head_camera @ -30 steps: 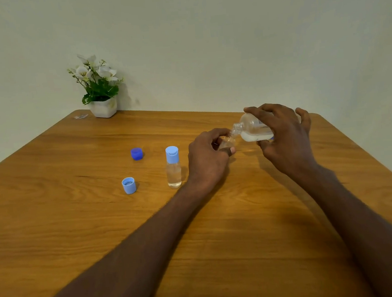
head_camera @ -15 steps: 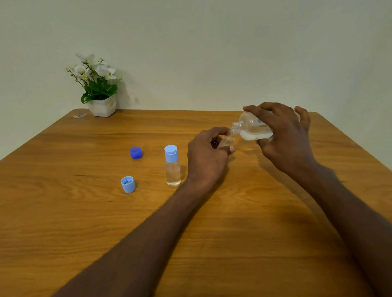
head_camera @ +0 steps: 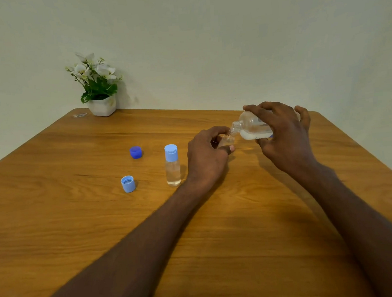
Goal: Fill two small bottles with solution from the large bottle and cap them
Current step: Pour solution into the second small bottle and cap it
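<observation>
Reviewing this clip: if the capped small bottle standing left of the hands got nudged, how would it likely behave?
The capped small bottle stands tall and narrow, so it would probably tip rather than slide. It looks like clear plastic holding a little liquid, so likely light. Once on its side on the table, its round body could roll.

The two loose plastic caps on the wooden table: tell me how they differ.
The dark blue plastic cap lies closed side up; the light blue plastic cap shows its open, threaded inside. The dark blue plastic cap sits farther from the person, the light blue plastic cap nearer and slightly left. Both are round, lie loose on the wooden table, and neither hand touches them.
</observation>
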Motion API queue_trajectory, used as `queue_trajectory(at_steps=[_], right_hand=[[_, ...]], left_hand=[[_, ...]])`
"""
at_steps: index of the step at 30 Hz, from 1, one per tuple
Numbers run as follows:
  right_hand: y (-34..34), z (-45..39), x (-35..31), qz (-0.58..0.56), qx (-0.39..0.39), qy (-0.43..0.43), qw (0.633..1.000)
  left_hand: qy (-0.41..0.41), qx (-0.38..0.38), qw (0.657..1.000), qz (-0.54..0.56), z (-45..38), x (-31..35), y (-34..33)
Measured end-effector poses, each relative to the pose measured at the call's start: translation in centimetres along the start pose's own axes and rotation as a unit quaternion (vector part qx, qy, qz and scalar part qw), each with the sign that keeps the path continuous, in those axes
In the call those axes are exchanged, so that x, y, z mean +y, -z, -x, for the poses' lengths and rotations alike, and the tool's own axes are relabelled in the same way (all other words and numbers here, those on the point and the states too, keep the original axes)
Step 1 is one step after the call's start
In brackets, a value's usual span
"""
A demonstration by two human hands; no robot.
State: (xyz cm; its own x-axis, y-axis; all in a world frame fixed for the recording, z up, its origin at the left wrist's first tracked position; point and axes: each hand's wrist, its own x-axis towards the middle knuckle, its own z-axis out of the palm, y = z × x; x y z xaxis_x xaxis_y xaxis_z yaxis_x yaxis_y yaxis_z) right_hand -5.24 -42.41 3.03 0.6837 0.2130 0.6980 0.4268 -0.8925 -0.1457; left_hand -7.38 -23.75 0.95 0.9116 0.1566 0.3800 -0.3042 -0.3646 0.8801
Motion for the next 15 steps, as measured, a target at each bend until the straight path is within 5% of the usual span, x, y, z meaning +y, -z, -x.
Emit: queue_trajectory(at_steps=[15], right_hand=[[0.04,0.03,0.0,0.002,-0.002,0.001,1.0]], left_hand=[[0.001,0.0,1.0,-0.003,-0.05,-0.09,-0.05]])
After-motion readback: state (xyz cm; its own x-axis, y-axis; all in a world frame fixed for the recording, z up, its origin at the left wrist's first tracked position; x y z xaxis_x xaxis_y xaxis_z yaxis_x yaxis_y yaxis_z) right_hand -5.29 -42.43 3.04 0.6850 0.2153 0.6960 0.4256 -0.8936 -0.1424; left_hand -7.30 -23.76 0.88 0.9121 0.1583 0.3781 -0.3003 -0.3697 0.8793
